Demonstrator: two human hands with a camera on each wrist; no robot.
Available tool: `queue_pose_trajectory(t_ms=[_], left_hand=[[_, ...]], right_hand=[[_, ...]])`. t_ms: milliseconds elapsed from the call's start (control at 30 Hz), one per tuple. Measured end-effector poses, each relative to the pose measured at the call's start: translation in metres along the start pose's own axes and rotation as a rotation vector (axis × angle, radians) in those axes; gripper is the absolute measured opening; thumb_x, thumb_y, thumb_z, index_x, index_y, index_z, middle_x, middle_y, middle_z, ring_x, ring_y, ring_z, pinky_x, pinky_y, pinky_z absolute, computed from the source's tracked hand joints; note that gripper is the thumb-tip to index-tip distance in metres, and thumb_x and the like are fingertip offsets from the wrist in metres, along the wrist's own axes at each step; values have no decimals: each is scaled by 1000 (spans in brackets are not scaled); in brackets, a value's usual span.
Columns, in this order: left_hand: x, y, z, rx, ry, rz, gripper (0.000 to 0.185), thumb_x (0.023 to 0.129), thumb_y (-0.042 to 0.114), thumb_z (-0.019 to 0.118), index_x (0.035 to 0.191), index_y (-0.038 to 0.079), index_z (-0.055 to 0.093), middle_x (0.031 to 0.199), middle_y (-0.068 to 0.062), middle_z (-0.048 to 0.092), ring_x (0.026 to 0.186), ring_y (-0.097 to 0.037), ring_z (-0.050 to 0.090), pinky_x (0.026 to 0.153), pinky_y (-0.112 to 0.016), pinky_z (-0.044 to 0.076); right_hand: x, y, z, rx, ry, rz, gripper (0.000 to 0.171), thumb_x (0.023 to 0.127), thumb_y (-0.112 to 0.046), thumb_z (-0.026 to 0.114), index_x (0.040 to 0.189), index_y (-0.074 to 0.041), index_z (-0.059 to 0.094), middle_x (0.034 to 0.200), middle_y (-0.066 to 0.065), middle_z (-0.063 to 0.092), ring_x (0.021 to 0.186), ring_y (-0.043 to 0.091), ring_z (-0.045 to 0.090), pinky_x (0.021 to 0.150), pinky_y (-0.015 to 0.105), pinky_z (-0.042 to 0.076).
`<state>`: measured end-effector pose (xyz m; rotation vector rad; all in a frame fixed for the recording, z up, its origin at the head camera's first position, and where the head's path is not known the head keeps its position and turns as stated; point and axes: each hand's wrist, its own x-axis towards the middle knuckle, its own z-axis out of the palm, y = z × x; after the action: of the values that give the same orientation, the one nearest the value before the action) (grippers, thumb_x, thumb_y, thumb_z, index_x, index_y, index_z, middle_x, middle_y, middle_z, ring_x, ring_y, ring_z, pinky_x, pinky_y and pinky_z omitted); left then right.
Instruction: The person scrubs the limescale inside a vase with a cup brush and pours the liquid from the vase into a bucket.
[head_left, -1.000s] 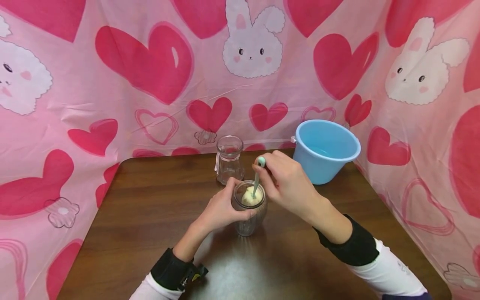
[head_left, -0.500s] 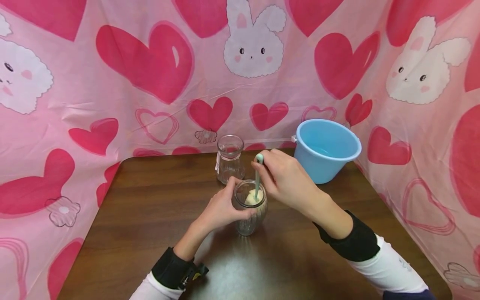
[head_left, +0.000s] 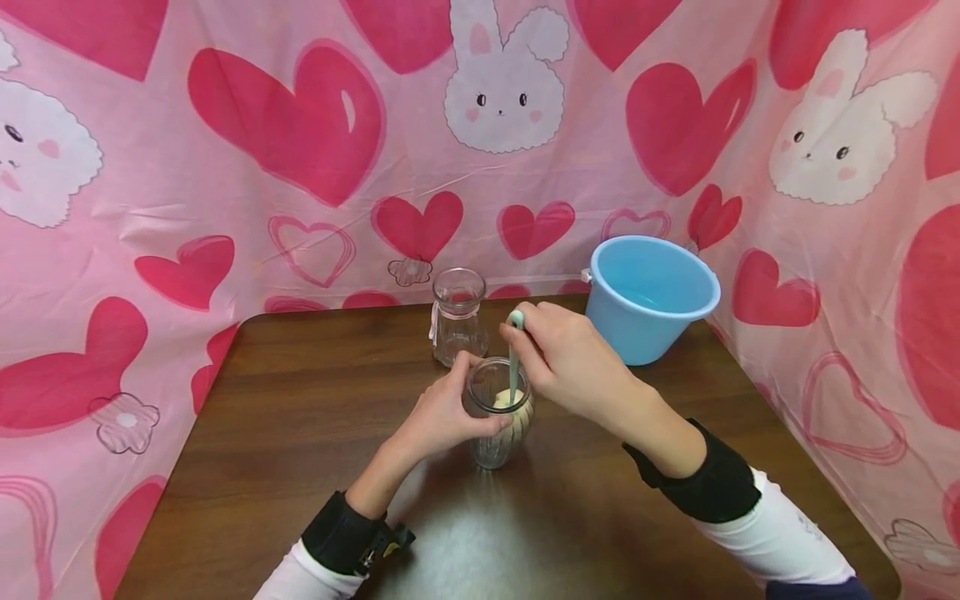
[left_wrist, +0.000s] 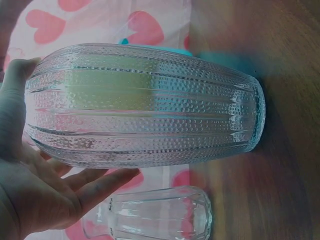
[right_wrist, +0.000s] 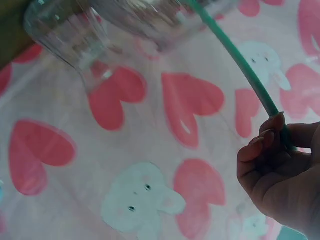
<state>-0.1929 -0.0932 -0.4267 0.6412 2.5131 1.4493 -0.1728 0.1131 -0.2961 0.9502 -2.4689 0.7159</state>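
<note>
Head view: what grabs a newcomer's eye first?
The pink cloth backdrop with big red hearts and white bunnies wraps round the back and sides of the brown table. At table centre, the left hand grips a ribbed glass jar while the right hand holds a teal-handled brush pushed down into it. A light blue bucket stands at the far right corner, a small empty glass bottle behind the jar.

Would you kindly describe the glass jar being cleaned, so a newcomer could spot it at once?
On the brown table, in front of the blue bucket, stand two glass vessels. It is the nearer jar, held by the left hand. Unlike the bare, narrow-necked bottle behind, it is ribbed, with a green-handled sponge brush inside.
</note>
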Motion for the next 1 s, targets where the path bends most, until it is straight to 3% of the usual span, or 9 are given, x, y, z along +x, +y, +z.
queue_pose_trajectory(t_ms=[133, 400, 667, 1000], left_hand=[[0, 0, 0, 3, 6, 4, 75, 77, 48, 87, 133, 19, 46, 125, -2, 68, 102, -17, 66, 85, -44, 55], [0, 0, 1, 3, 9, 4, 76, 77, 48, 86, 134, 17, 46, 124, -3, 69, 101, -16, 67, 84, -43, 55], [0, -1, 3, 13, 16, -6, 75, 76, 48, 87, 132, 20, 47, 124, -1, 69, 104, -17, 67, 87, -45, 55], [0, 0, 3, 14, 13, -7, 74, 77, 48, 87, 133, 20, 46, 123, -2, 68, 106, -21, 67, 87, -46, 54]], right_hand=[[5, -5, -8, 54, 25, 45, 20, 100, -17, 65, 84, -12, 55, 68, -3, 48, 61, 10, 46, 58, 30, 44], [1, 0, 3, 93, -23, 115, 21, 103, -14, 61, 83, -13, 54, 68, -4, 46, 62, 10, 45, 59, 29, 43], [6, 1, -13, 121, 41, 132, 20, 103, -19, 62, 84, -12, 56, 67, -3, 48, 60, 11, 47, 58, 31, 44], [-7, 8, 4, 173, -40, 146, 18, 104, -16, 59, 86, -14, 58, 68, -7, 47, 61, 8, 47, 59, 29, 45]])
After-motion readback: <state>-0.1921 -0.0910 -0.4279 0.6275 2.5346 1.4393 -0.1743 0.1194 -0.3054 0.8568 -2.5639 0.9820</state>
